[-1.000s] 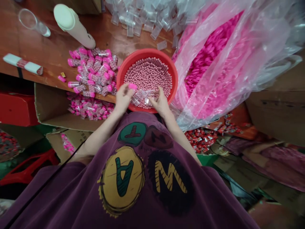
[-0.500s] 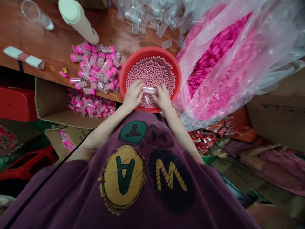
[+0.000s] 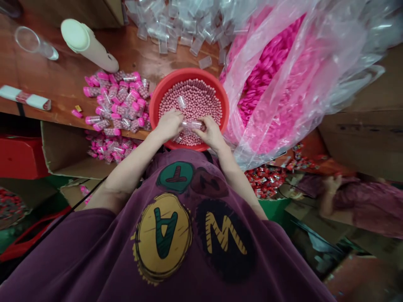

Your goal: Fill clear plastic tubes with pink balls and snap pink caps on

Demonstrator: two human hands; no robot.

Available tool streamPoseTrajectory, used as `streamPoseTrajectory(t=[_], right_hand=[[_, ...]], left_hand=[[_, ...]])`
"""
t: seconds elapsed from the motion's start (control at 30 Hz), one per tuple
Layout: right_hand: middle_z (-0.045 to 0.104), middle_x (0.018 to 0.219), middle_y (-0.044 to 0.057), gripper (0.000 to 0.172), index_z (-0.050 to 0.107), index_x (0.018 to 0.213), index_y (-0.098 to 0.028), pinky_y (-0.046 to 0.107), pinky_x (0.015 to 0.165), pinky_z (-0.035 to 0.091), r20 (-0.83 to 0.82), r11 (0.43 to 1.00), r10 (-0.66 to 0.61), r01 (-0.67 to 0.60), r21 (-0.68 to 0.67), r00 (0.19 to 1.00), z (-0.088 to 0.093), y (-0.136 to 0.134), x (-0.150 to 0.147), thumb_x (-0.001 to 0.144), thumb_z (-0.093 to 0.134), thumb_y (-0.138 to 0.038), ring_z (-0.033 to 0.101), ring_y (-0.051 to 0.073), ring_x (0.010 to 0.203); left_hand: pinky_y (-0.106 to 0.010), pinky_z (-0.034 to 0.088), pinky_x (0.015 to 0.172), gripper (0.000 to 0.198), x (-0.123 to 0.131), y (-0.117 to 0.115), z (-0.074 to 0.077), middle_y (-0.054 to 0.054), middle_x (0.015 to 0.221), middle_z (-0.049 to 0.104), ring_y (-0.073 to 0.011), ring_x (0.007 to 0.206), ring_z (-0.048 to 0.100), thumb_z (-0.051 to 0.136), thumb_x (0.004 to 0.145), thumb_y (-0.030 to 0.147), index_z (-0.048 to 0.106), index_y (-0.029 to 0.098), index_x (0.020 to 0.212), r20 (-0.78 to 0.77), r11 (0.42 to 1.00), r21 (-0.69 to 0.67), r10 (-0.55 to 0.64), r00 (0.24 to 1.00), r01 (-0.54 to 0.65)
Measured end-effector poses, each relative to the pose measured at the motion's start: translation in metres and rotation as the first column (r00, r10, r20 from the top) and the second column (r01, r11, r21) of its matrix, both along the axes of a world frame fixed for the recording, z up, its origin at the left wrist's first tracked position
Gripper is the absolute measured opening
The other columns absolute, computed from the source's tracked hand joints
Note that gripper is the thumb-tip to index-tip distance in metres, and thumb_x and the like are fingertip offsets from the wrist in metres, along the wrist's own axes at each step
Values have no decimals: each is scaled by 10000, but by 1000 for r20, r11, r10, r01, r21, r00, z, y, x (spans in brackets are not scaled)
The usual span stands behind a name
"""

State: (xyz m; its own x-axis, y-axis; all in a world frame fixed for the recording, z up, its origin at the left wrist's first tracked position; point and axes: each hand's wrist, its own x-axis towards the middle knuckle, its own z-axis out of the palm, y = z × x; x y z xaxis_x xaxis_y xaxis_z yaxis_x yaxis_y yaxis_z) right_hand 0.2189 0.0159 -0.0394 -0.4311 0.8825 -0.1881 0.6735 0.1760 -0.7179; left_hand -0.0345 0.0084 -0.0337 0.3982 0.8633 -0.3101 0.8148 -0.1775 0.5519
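Note:
A red bowl (image 3: 153, 102) of small pink beads (image 3: 201, 98) sits at the table's front edge, with both my hands over it. Between them lies a clear plastic tube (image 3: 192, 124), level and pinkish inside. My left hand (image 3: 170, 125) has its fingers closed at the tube's left end. At the other end, my right hand (image 3: 210, 131) pinches it between thumb and fingers. One more clear tube (image 3: 181, 102) lies tilted on the beads beyond my left fingers. Another shows partly under the hands, near the bowl's front.
Left of the bowl are capped bead-filled bottles (image 3: 121, 100), above a cardboard box (image 3: 63, 155) of more. Pink caps (image 3: 267, 63) fill a plastic bag to the right. Clear empty tubes (image 3: 176, 25) lie behind, near a white bottle (image 3: 91, 46). Another person's arm (image 3: 329, 195) is at far right.
The view has shifted, so the table things sit further left. A clear tube now lies on the beads beyond my left hand. Both hands still meet at a tube.

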Motion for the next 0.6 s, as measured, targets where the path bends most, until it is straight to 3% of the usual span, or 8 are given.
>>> streamPoseTrajectory(t=[0.1,0.17,0.27,0.33,0.47,0.6], right_hand=[[701,1140,102,411,695,1302,-206,496,1003,595,66,996,-80,83,-42,995,-5,-9,2,987,798,-449,668,285,999],[699,1254,142,478,692,1376,-189,523,1080,593,123,996,-6,17,-91,992,-6,-17,-3,965,820,-397,688,320,1128],[656,1426,189,573,645,1526,-169,523,1174,579,173,977,143,-112,-179,974,-1,-31,-13,1002,773,-363,679,343,1290],[655,1453,189,509,648,1536,-172,503,1203,572,186,969,176,-137,-208,967,3,-38,-14,1059,687,-346,682,329,1318],[725,1373,186,380,710,1426,-164,494,1192,579,198,982,61,-23,-187,978,8,-45,1,1093,595,-304,705,314,1276],[773,1325,170,340,743,1363,-183,490,1164,589,129,987,-9,29,-156,992,7,-47,15,1086,575,-289,720,299,1222]], left_hand=[[-530,519,1152,340,-15,7,-5,-195,1307,784,-402,1341,630,713,965,238,809,142,1277,-81,995,0,102,992,-102],[-564,511,1169,338,-11,15,-14,-212,1292,793,-424,1353,641,700,968,217,819,132,1273,-74,990,-18,141,987,-143],[-603,501,1182,394,16,28,-33,-308,1290,773,-450,1341,676,516,991,74,823,20,1233,-79,978,-64,193,978,-198],[-597,498,1187,491,41,34,-44,-359,1388,720,-445,1351,682,397,973,-3,814,-27,1232,-52,968,-79,235,970,-239],[-582,517,1170,507,79,35,-63,-361,1453,677,-425,1317,699,397,918,-21,818,-17,1200,36,970,-105,222,974,-218],[-523,578,1108,355,87,31,-80,-237,1322,743,-358,1187,740,574,791,40,824,121,1029,228,946,-184,305,925,-267]])
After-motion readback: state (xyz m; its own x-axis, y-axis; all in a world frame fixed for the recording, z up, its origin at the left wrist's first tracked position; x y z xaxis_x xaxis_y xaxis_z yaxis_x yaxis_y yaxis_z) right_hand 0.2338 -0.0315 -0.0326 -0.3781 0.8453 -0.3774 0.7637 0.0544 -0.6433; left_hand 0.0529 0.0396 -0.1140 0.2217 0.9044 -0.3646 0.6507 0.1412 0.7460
